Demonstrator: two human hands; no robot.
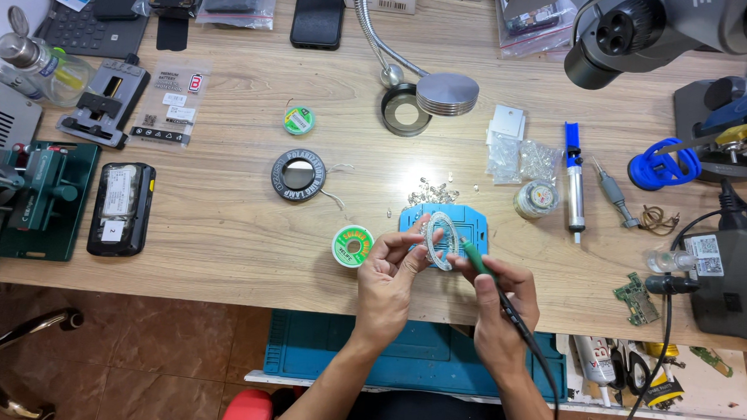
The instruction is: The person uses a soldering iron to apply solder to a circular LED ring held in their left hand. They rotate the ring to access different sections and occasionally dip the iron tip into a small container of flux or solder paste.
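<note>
Both hands are raised just above the near edge of the desk point(221, 228). The left hand point(387, 278) is closed, its fingertips pinching a clear ring-shaped spool point(441, 238) that stands tilted between the two hands. The right hand point(504, 304) is closed around a soldering iron point(476, 261) with a green grip; its black cable runs back past the wrist. The iron's tip sits at the spool's right rim; contact cannot be confirmed.

Directly beyond the hands lies a blue holder block point(474, 223), partly hidden by the spool. Just left of the left hand rests a green solder wick reel point(353, 245). Further beyond and to the left lies a black ring lamp point(298, 175). Well right of the right hand stands a blue desoldering pump point(573, 181), with a small circuit board point(636, 299) near the desk's edge
</note>
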